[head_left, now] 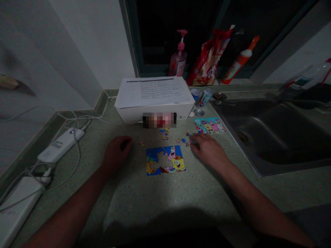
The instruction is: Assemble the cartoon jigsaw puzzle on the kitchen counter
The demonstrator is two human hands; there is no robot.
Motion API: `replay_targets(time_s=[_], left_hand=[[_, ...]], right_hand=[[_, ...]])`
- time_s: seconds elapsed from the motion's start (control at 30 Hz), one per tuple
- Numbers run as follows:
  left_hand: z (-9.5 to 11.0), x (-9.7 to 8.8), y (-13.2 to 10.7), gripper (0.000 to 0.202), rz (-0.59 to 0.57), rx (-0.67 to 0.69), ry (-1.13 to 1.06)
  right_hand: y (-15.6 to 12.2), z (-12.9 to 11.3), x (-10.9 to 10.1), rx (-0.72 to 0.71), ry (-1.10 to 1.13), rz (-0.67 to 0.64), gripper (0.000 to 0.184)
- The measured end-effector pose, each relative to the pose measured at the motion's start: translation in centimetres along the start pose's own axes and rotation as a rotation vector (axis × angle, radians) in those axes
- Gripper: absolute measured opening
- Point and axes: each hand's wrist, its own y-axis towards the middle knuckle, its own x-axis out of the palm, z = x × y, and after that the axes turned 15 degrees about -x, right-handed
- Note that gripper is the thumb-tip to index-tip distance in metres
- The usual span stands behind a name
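Left of the left hand (117,150), oblong white plastic blocks (61,144) and looping cables (78,151) lie on the speckled green countertop (144,193) beside a pale wall (77,41). That hand curls loosely, well apart from the right hand (209,148); whether it grips anything, I cannot tell. Between the hands lies a flat, rectangular jigsaw (178,163), gapped in its middle; beyond it stands a boxy white carton (129,114). Small knobbly pieces (183,140) lie at the right hand's fingertips, whose hold is unclear. Right of that hand is a smooth steel basin (279,131).
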Motion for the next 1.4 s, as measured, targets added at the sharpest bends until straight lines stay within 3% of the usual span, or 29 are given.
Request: replay_targets(time_s=[0.93,1.4], left_hand=[[0.0,-0.1,-0.1,0.041,-0.005,-0.009,0.007],[0.0,0.0,-0.1,0.037,0.001,-0.008,-0.006]], right_hand=[[-0.2,0.1,0.1,-0.051,-0.024,0.036,0.026],[0.1,-1.5,0.7,-0.135,0.035,0.108,0.018]])
